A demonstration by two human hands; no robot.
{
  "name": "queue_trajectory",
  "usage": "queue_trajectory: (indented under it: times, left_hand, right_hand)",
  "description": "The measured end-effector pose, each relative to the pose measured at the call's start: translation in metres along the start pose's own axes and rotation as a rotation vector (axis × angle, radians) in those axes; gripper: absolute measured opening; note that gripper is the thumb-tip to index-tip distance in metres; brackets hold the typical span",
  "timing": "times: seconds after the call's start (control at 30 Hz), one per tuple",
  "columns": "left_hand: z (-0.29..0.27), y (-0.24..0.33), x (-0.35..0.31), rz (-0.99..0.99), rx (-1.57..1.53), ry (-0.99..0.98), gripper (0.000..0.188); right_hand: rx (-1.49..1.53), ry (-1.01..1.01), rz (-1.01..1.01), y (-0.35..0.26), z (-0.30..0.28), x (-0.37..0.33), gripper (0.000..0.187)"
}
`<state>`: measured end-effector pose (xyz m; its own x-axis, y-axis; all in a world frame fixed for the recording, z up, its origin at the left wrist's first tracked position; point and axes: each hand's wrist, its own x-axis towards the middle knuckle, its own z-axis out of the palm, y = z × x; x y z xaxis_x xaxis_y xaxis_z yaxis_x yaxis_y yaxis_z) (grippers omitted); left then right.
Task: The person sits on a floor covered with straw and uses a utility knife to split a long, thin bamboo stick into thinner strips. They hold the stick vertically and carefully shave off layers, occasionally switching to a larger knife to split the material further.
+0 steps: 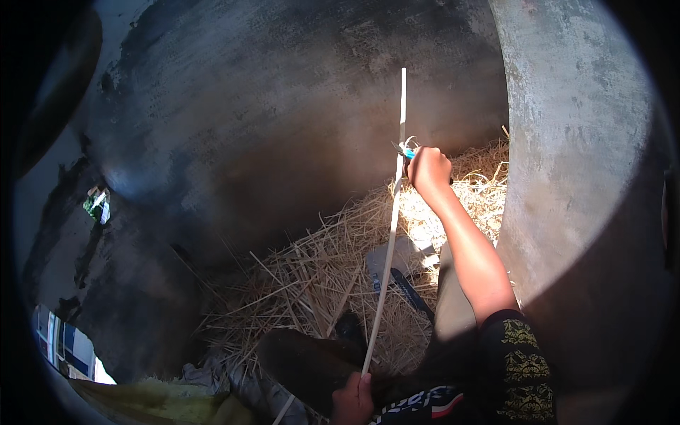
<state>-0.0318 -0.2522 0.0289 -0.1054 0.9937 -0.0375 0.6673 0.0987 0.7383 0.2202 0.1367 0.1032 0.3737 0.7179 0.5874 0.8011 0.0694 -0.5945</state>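
Right hand [428, 170]: centre-right of the frame, fist closed around a small tool with a blue handle [409, 152]; only the handle's tip and a thin blade show at the thumb side. The blade meets the strip where pale curled shavings [411, 144] stand off it.

Left hand [353, 401]: bottom centre, fingers closed around the lower end of the strip, part of the hand cut off by the frame edge.

Strip [392, 219]: long, thin, pale, like split cane; runs from the left hand up past the right hand to upper centre, slightly bowed, its top end free.

Pile of shavings and straw [319, 283]: centre to right of the frame, lying on the floor under the strip, sunlit near the right hand.

Flat grey package [397, 258]: lies on the pile just beside the strip, below the right forearm; rectangular, its print too small to tell.

Small green and white wrapper [97, 204]: left of the frame, on the dark floor, well apart from the hands.

Concrete post [574, 142]: right of the frame, grey, rough.
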Motion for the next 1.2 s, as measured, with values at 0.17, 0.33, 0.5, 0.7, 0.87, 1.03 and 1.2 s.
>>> queue_trajectory:
  times: [0.17,0.33,0.5,0.7,0.87,1.03,1.2]
  left_hand:
    - [0.002,-0.013,0.024,-0.041,-0.232,0.100,0.030]
    - [-0.014,0.019,0.044,-0.053,-0.064,0.217,0.027]
    - [-0.011,0.019,0.057,-0.012,0.047,0.302,0.025]
    - [-0.003,0.003,0.056,-0.117,0.218,0.335,0.027]
    - [0.014,-0.005,0.028,0.027,0.238,0.330,0.025]
    - [0.006,0.004,0.030,-0.009,0.173,0.262,0.027]
    - [-0.011,0.003,0.050,-0.030,0.084,0.304,0.023]
  right_hand:
    - [-0.051,-0.173,-0.268,-0.039,0.004,-0.047,0.014]
    - [-0.171,-0.283,-0.498,-0.057,0.012,-0.090,0.012]
    - [-0.027,-0.520,-0.710,-0.073,0.022,-0.145,0.010]
    - [-0.008,-0.561,-0.640,-0.088,0.037,-0.143,0.013]
    - [-0.196,-0.316,-0.243,-0.027,0.073,-0.053,0.013]
    - [-0.150,-0.332,-0.142,-0.043,0.040,-0.047,0.014]
    - [-0.232,-0.569,-0.608,-0.077,0.029,-0.123,0.014]
